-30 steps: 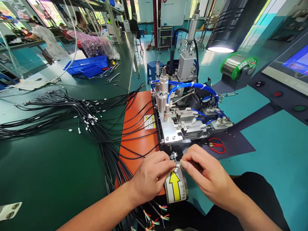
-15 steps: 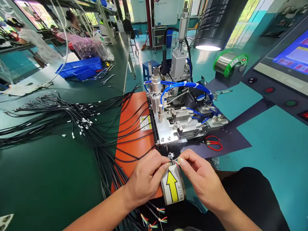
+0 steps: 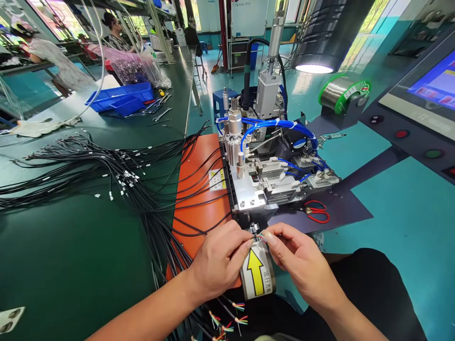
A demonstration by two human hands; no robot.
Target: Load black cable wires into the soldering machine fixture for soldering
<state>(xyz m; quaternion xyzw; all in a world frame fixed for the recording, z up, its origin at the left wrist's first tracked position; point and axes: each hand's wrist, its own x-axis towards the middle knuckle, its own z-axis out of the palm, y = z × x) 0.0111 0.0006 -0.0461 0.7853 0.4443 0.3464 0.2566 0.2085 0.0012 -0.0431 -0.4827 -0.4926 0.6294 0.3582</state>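
Note:
My left hand (image 3: 223, 258) pinches a black cable close to its stripped end, just above the white label with a yellow arrow (image 3: 256, 272). Thin coloured wires (image 3: 262, 236) fan out of that cable, and the fingertips of my right hand (image 3: 296, 258) are closed on them. Both hands are at the front end of the metal machine (image 3: 263, 180). Across its orange cover (image 3: 199, 189) lie several black cables. Below my left wrist hang more cable ends with bared coloured wires (image 3: 227, 327).
A large bundle of black cables (image 3: 117, 166) spreads over the green table (image 3: 88, 255). Red-handled scissors (image 3: 316, 211) lie right of the machine. A solder spool (image 3: 343, 94), a lamp (image 3: 316, 47) and a control panel (image 3: 419, 123) stand behind. Blue bins (image 3: 122, 97) and two people are farther back.
The view has shifted slightly, so the scene sits a little to the right. Both hands stay at the same spot, with the pinched wires barely moved between my fingers.

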